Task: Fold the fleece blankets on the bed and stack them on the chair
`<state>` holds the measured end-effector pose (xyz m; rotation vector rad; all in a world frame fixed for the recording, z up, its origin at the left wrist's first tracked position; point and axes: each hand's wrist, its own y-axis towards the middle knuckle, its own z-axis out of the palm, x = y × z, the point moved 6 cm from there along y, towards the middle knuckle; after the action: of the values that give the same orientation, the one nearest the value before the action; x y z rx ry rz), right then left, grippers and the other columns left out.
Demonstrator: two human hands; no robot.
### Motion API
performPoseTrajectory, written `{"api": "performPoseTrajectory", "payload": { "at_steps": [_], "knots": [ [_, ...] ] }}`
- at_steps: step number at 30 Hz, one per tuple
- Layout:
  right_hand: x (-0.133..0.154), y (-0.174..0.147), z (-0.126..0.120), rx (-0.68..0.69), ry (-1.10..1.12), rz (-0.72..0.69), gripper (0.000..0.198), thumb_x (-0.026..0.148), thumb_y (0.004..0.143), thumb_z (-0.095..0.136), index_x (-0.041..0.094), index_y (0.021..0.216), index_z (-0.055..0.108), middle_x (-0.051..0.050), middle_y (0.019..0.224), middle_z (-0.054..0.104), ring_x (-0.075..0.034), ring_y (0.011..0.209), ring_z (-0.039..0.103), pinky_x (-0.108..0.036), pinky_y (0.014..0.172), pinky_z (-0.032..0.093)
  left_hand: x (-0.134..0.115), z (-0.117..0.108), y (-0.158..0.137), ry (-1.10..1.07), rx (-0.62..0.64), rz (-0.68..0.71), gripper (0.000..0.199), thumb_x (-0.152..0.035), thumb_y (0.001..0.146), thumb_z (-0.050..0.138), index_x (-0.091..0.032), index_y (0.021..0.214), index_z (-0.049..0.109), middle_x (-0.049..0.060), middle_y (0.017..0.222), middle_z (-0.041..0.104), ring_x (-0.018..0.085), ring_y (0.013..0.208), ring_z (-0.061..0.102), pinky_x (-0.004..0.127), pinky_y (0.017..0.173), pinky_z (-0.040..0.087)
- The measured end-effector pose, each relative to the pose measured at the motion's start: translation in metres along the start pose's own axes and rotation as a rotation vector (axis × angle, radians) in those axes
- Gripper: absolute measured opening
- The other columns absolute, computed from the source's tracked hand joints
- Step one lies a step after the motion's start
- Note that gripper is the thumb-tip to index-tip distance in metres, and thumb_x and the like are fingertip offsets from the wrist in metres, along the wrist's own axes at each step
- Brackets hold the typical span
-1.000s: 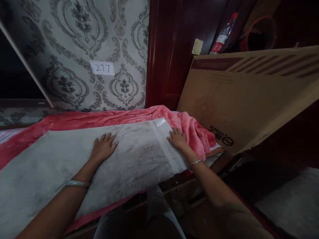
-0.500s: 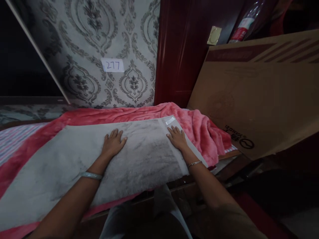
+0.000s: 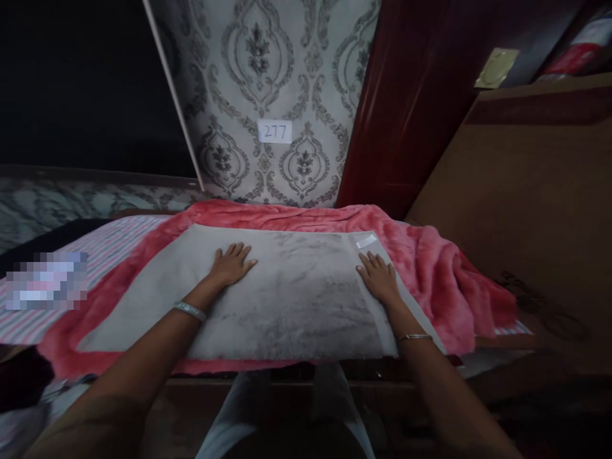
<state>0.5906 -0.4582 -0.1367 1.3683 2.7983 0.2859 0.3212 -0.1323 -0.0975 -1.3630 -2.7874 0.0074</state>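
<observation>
Smoothing the grey cloth (image 3: 296,306) flat looks like the step in hand, judging by the palms. Head view, the only one: cloth lies spread on top of the pink blanket (image 3: 430,255), in front of the person, blanket showing past it on the far side, at both ends and along part of the near edge. Left hand (image 3: 233,263) palm down on the paler part of the cloth, left of centre, fingers spread, nothing gripped. Right hand (image 3: 379,275) also palm down, fingers a bit apart, on the pale strip at the right end, just below the white tag (image 3: 366,241); nothing held there either. How hard they press, cannot tell. Cloth mostly flat, darker fuzzy area between the hands; whether it is folded double, not clear. Blanket bunched in folds to the right of the cloth. Striped sheet (image 3: 129,239) pokes out at left, with a pixelated item (image 3: 48,280) on it, unreadable. Behind: paper marked 277 (image 3: 275,131) on the wall; cardboard box (image 3: 526,223) at right. Next move, as a guess, calls for flat, low palms sliding lightly, one hand steadying while the other strokes, so cloth and blanket don't bunch.
</observation>
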Motion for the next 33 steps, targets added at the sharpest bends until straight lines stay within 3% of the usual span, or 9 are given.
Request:
{"api": "performPoseTrajectory", "payload": {
  "at_steps": [7, 12, 14, 17, 20, 24, 26, 29, 33],
  "knots": [
    [-0.004, 0.003, 0.012, -0.041, 0.016, -0.019, 0.059, 0.047, 0.103, 0.021, 0.026, 0.155, 0.040, -0.007, 0.163, 0.035, -0.029, 0.150, 0.029, -0.058, 0.118, 0.028, 0.141, -0.008, -0.039, 0.018, 0.031, -0.333, 0.066, -0.052, 0.100, 0.023, -0.023, 0.159, 0.029, 0.011, 0.168, 0.022, 0.035, 0.154, 0.018, 0.066, 0.119, 0.016],
    [-0.007, 0.005, 0.016, -0.044, 0.031, -0.027, 0.060, 0.048, 0.102, 0.022, 0.026, 0.154, 0.041, -0.007, 0.162, 0.037, -0.030, 0.149, 0.031, -0.060, 0.118, 0.028, 0.180, -0.010, -0.056, -0.103, 0.020, -0.462, 0.066, -0.052, 0.100, 0.021, -0.025, 0.160, 0.027, 0.010, 0.169, 0.018, 0.038, 0.151, 0.025, 0.064, 0.114, 0.031],
    [-0.007, 0.005, 0.016, -0.040, 0.038, -0.030, 0.061, 0.049, 0.101, 0.022, 0.026, 0.154, 0.041, -0.007, 0.162, 0.037, -0.030, 0.149, 0.031, -0.060, 0.118, 0.028, 0.178, -0.015, -0.057, -0.072, 0.021, -0.473, 0.064, -0.051, 0.100, 0.023, -0.024, 0.158, 0.032, 0.011, 0.168, 0.022, 0.040, 0.150, 0.027, 0.066, 0.112, 0.031],
    [-0.006, 0.006, 0.017, -0.039, 0.036, -0.031, 0.061, 0.049, 0.101, 0.022, 0.026, 0.154, 0.041, -0.007, 0.162, 0.037, -0.030, 0.150, 0.031, -0.060, 0.117, 0.028, 0.159, -0.027, -0.045, 0.020, -0.010, -0.482, 0.062, -0.049, 0.098, 0.031, -0.017, 0.149, 0.048, 0.018, 0.165, 0.026, 0.045, 0.151, 0.020, 0.072, 0.115, 0.019],
    [-0.007, 0.007, 0.018, -0.037, 0.032, -0.024, 0.062, 0.050, 0.101, 0.021, 0.026, 0.155, 0.041, -0.007, 0.162, 0.036, -0.030, 0.150, 0.030, -0.060, 0.118, 0.027, 0.110, -0.036, -0.016, 0.029, -0.042, -0.321, 0.066, -0.047, 0.099, 0.029, -0.011, 0.153, 0.039, 0.022, 0.166, 0.020, 0.041, 0.154, 0.014, 0.068, 0.119, 0.011],
    [-0.007, 0.008, 0.020, -0.052, 0.025, -0.028, 0.061, 0.049, 0.102, 0.020, 0.027, 0.155, 0.040, -0.006, 0.162, 0.037, -0.029, 0.150, 0.031, -0.060, 0.118, 0.027, 0.029, -0.026, 0.028, -0.035, 0.022, -0.046, 0.064, -0.052, 0.099, 0.028, -0.029, 0.159, 0.028, 0.007, 0.168, 0.020, 0.026, 0.155, 0.018, 0.056, 0.122, 0.018],
    [-0.006, 0.007, 0.020, -0.062, 0.020, -0.025, 0.060, 0.049, 0.102, 0.020, 0.027, 0.154, 0.041, -0.006, 0.162, 0.037, -0.029, 0.150, 0.031, -0.059, 0.118, 0.028, 0.003, -0.017, 0.043, -0.054, 0.030, 0.027, 0.063, -0.053, 0.100, 0.027, -0.032, 0.158, 0.029, 0.004, 0.169, 0.020, 0.024, 0.155, 0.018, 0.054, 0.123, 0.018],
    [-0.006, 0.007, 0.019, -0.073, 0.017, -0.028, 0.059, 0.047, 0.102, 0.021, 0.028, 0.154, 0.041, -0.007, 0.162, 0.038, -0.029, 0.150, 0.032, -0.060, 0.117, 0.028, -0.007, -0.004, 0.055, -0.065, 0.018, 0.040, 0.063, -0.052, 0.100, 0.024, -0.029, 0.158, 0.030, 0.007, 0.168, 0.021, 0.025, 0.155, 0.018, 0.056, 0.122, 0.017],
    [-0.005, 0.006, 0.018, -0.073, 0.019, -0.038, 0.059, 0.047, 0.102, 0.022, 0.029, 0.154, 0.041, -0.006, 0.162, 0.038, -0.029, 0.150, 0.032, -0.060, 0.118, 0.028, 0.022, 0.003, 0.063, -0.054, -0.011, -0.028, 0.065, -0.052, 0.100, 0.022, -0.025, 0.159, 0.029, 0.009, 0.168, 0.021, 0.027, 0.155, 0.017, 0.057, 0.123, 0.014]
  ]
}}
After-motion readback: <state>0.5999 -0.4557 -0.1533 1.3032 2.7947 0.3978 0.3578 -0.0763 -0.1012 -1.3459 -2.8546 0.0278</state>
